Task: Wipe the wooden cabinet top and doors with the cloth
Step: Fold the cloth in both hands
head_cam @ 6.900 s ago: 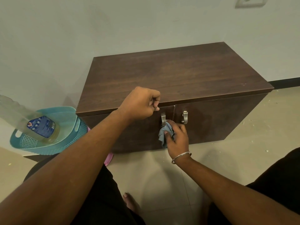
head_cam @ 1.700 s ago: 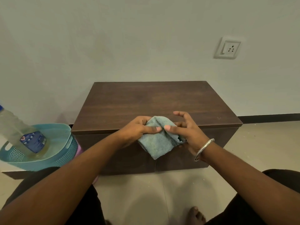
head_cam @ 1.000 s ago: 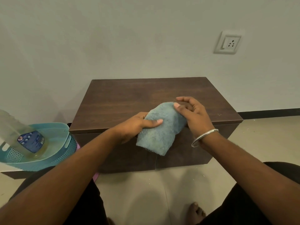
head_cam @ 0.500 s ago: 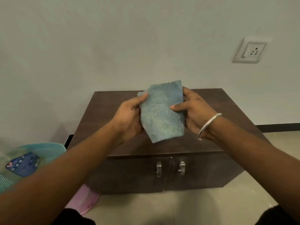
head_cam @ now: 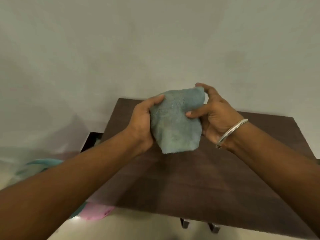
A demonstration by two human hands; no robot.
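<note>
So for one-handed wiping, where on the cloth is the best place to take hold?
The cloth hangs folded between the left hand and right hand, above the cabinet top. Probably best to grip the bunched upper fold from the right, where the right hand already pinches it, leaving the flat lower flap free to wipe.

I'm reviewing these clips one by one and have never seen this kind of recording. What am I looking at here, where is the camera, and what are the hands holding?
There is no machine here. The single camera sits on a person's head and looks forward and down, so you see their own two bare arms reaching out.

Both hands have a grip on a blue-green cloth: the left hand on its left edge, the right hand, which wears a metal bangle, on its right. The cloth is held up in the air, above the dark wooden cabinet, not touching it.

Nothing lies on the cabinet top. Two metal door handles peek out at its front edge. To the left, on the floor, are blurred teal and pink things.
</note>
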